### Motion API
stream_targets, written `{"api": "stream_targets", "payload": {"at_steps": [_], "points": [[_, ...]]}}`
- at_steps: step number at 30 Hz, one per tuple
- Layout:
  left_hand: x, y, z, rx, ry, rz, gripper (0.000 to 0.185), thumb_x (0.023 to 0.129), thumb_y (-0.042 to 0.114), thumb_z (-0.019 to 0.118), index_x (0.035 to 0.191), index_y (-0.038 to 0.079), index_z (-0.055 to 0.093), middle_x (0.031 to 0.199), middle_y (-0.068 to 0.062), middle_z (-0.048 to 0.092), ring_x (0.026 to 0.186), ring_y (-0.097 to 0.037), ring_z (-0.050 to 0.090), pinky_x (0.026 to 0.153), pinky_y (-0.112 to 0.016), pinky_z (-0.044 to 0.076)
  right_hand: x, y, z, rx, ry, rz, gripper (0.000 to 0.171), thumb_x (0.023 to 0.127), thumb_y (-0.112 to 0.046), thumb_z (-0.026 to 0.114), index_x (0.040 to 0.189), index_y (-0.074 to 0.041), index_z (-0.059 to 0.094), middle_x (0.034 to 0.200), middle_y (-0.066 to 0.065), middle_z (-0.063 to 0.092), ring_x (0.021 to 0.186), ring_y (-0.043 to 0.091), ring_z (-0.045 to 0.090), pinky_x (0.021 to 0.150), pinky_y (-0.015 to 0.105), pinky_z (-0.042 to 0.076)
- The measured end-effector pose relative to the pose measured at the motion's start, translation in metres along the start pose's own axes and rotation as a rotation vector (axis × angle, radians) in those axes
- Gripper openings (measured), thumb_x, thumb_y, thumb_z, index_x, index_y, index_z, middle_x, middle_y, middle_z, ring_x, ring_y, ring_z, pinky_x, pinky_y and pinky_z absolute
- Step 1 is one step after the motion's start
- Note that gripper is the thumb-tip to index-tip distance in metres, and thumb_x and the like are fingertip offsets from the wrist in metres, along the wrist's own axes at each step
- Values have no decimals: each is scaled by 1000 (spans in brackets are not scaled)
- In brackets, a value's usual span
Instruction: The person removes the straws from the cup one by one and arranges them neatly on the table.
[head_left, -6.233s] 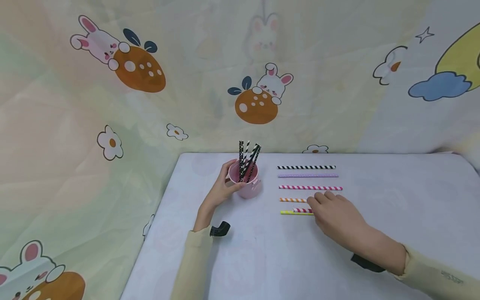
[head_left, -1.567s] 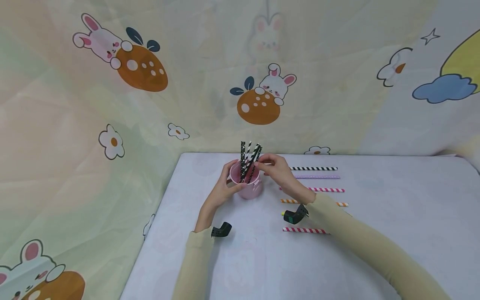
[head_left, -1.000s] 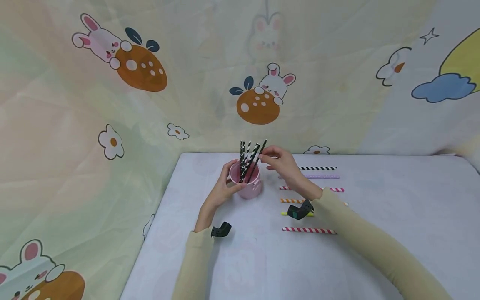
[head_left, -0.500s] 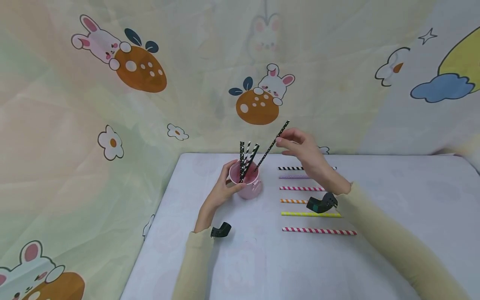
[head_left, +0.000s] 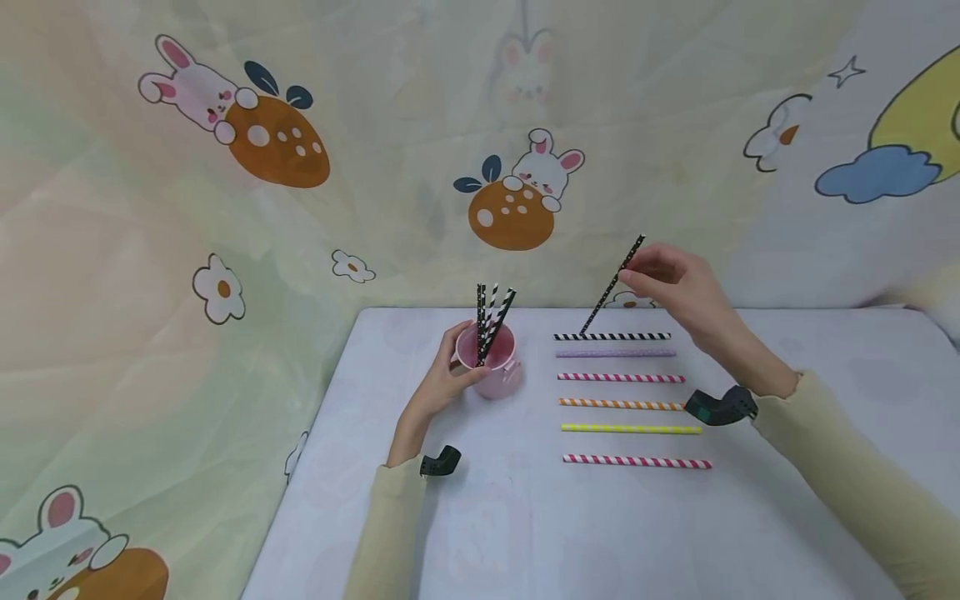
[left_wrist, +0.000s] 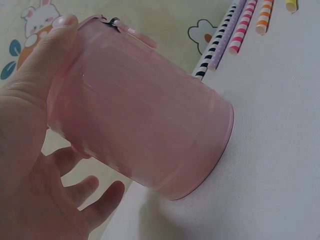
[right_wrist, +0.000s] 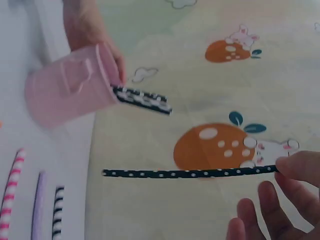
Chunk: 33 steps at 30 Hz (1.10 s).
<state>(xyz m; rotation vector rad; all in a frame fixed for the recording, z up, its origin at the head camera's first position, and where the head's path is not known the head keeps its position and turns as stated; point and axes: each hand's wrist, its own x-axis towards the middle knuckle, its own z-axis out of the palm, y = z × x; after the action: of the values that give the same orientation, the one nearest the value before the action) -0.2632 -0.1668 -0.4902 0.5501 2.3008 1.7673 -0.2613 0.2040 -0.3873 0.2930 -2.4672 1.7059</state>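
My left hand (head_left: 441, 381) grips a pink cup (head_left: 495, 367) on the white table (head_left: 480, 517); its thumb and fingers wrap the cup wall (left_wrist: 145, 130). Several black-and-white straws (head_left: 491, 321) stand in the cup. My right hand (head_left: 678, 287) is raised above the far end of the straw row and pinches the upper end of a black dotted straw (head_left: 611, 285), held slanted in the air. In the right wrist view the dotted straw (right_wrist: 190, 173) runs across the frame from my fingertips (right_wrist: 295, 167), with the cup (right_wrist: 67, 90) beyond.
Several straws lie in a row right of the cup: black-striped (head_left: 611, 337), lilac (head_left: 615, 353), pink-striped (head_left: 621, 377), orange-striped (head_left: 621, 404), yellow (head_left: 630, 428) and red-striped (head_left: 636, 461). A cartoon-print cloth (head_left: 300, 167) hangs behind the table.
My right hand laid the red-striped straw at the near end of the row, reached to the cup, drew out the dotted straw and carried it up and right. The left hand stayed on the cup.
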Motion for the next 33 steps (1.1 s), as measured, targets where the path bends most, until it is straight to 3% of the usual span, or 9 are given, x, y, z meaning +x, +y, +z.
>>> {"api": "stream_targets", "payload": {"at_steps": [6,11,14,16,21,26,33], "points": [[0,-1,1,-27,2,5,85,89,4,74,157,8,23,160,-19,31,144,-40,37,115,-60,34,-10,15,-28,-264,-42,52,31,97,-34,67,116,-10,67,109,2,67,98,13,60,80,15,49],[1,-2,1,-25,-1,12,84,89,2,72,157,7,23,159,-20,31,143,-41,37,115,-61,34,-13,24,-49,-482,-130,55,26,98,-28,65,114,-7,66,115,15,66,110,29,59,91,42,52],[0,-2,1,-25,3,8,82,90,1,71,156,7,23,159,-20,32,143,-41,38,115,-60,34,-13,28,-58,-624,-204,62,23,97,-19,66,112,-2,66,114,21,65,109,39,59,90,58,51],[0,-1,1,-22,4,4,82,90,1,71,156,7,23,159,-20,32,142,-41,38,115,-60,35,-13,34,-62,-745,-247,51,19,95,-13,66,109,0,66,109,22,65,104,39,60,86,58,52],[-1,0,1,-14,6,-10,82,90,2,71,157,9,23,159,-18,32,144,-40,37,116,-59,34,-15,59,-69,-1031,-291,-8,11,88,-6,69,99,-3,67,92,16,64,78,30,60,61,45,52],[-1,-1,1,-19,1,-12,83,90,2,71,157,8,22,160,-19,30,145,-39,35,118,-58,32,-15,84,-70,-1151,-301,-47,10,85,-2,70,94,-2,66,84,16,62,70,31,57,55,45,49],[-1,-1,1,-22,-3,2,84,90,2,71,157,7,21,160,-19,30,147,-39,33,118,-59,31,-13,116,-72,-1212,-326,-47,9,88,0,65,96,3,66,83,19,62,72,36,59,58,50,50]]}}
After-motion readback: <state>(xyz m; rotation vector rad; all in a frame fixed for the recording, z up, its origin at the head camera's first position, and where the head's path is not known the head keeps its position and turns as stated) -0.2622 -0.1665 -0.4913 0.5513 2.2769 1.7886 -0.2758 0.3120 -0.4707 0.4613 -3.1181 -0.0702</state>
